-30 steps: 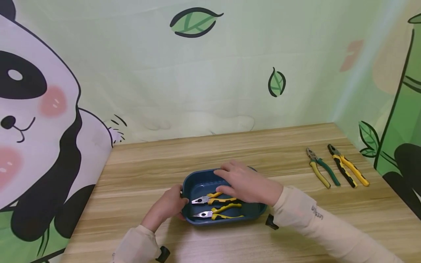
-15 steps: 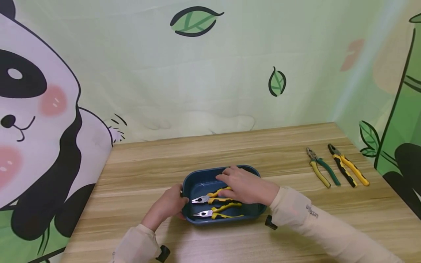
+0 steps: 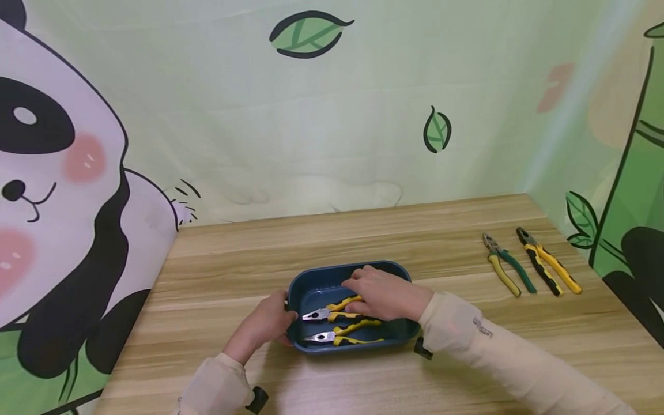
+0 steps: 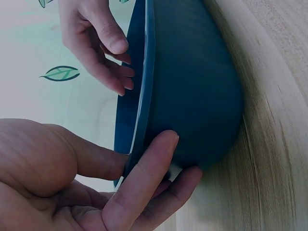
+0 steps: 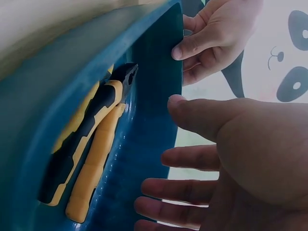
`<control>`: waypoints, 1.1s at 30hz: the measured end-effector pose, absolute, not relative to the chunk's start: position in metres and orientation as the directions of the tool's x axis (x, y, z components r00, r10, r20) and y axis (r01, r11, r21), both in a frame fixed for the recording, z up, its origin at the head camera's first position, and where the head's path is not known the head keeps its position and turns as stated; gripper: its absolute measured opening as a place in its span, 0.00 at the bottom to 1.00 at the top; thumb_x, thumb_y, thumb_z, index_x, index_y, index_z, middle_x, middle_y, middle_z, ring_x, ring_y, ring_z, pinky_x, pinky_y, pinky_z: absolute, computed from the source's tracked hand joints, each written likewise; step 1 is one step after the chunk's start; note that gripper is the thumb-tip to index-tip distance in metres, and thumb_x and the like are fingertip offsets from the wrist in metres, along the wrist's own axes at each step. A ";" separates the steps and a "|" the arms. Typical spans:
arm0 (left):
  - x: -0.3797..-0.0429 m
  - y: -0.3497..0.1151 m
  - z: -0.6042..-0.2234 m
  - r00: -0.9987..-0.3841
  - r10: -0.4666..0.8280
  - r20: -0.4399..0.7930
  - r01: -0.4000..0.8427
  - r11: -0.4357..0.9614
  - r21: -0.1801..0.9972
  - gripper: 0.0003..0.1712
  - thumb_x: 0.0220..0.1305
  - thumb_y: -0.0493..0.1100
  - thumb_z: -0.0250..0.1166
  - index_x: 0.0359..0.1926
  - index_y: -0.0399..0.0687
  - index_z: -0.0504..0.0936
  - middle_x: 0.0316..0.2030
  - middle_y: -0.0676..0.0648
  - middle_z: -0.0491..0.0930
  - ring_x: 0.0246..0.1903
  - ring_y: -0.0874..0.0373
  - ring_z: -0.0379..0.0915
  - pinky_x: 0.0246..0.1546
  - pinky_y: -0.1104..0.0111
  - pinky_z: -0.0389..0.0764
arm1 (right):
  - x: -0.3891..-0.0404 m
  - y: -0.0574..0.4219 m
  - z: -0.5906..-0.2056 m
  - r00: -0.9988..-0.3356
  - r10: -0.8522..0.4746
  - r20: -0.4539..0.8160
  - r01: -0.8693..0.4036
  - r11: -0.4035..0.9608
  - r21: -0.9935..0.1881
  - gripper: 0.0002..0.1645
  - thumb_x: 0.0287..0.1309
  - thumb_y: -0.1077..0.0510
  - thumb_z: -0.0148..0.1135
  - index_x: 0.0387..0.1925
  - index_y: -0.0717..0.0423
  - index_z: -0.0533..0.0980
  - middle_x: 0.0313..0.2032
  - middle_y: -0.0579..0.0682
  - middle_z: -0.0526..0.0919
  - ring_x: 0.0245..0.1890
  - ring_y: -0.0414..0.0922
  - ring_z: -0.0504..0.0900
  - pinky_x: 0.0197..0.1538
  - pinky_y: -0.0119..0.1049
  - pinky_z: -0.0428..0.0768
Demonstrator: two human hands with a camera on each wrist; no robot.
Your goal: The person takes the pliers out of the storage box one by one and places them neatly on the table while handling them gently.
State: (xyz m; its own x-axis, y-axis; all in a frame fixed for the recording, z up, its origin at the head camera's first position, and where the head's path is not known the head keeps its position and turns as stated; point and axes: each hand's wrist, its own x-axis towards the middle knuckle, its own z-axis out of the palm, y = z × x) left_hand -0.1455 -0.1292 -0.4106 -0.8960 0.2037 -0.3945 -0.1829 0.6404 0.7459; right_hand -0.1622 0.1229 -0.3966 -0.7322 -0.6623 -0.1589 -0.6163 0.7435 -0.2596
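Left hand (image 3: 270, 319): we find it gripping the left end of the bin (image 3: 321, 279), thumb inside the rim, fingers against the outside. Right hand (image 3: 386, 294): we list it as holding nothing, poised over the bin, fingers straight and parted; whether they touch the bin we cannot tell.

Cloth (image 3: 332, 132): pale green, behind the table (image 3: 244, 239), printed with a panda (image 3: 46, 127) and leaves (image 3: 311, 36).

Table: wood-grained.

Sleeves (image 3: 467, 328): two, cream, the right one lettered.

Bin: blue, rounded corners, on the table between both hands.

Yellow pliers (image 3: 536, 249): yellow and black, at the table's right, handles spread.

Green pliers (image 3: 500, 253): one handle green, one yellow, just left of the yellow pliers.

Far pliers (image 3: 342, 317): in the bin, yellow and black, head toward the left hand; in the head view we see the right hand partly cover the handles.

Near pliers (image 3: 339, 332): same colours, just beside, slimmer nose, likewise in the bin.
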 end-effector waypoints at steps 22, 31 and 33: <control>-0.146 -0.129 -0.410 -0.896 0.192 -0.400 -0.188 0.653 0.734 0.23 0.70 0.25 0.58 0.63 0.19 0.66 0.46 0.25 0.78 0.27 0.44 0.86 0.22 0.62 0.91 | -0.173 0.113 -0.401 -0.721 -0.589 -0.366 -0.557 0.806 -0.198 0.30 0.65 0.50 0.72 0.64 0.58 0.79 0.55 0.55 0.83 0.51 0.49 0.79 0.59 0.43 0.84; -0.146 -0.129 -0.410 -0.896 0.187 -0.402 -0.186 0.664 0.724 0.22 0.70 0.25 0.59 0.62 0.20 0.67 0.44 0.27 0.79 0.26 0.45 0.85 0.22 0.63 0.91 | -0.179 0.110 -0.408 -0.719 -0.562 -0.409 -0.537 0.823 -0.185 0.27 0.62 0.57 0.74 0.62 0.56 0.80 0.53 0.53 0.83 0.53 0.48 0.80 0.60 0.43 0.84; -0.147 -0.129 -0.410 -0.897 0.188 -0.401 -0.185 0.663 0.725 0.22 0.70 0.25 0.59 0.61 0.20 0.68 0.43 0.28 0.79 0.26 0.45 0.85 0.22 0.63 0.91 | -0.180 0.110 -0.409 -0.720 -0.556 -0.415 -0.529 0.827 -0.191 0.26 0.61 0.58 0.74 0.61 0.56 0.80 0.52 0.53 0.83 0.51 0.47 0.80 0.59 0.42 0.84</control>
State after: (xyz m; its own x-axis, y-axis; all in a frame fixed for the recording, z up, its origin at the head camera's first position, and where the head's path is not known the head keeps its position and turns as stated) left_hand -0.1467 -0.1289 -0.4098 -0.8966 0.1880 -0.4009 -0.1851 0.6634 0.7250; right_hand -0.1800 0.1102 -0.4093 -0.7196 -0.5564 -0.4155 -0.5291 0.8268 -0.1909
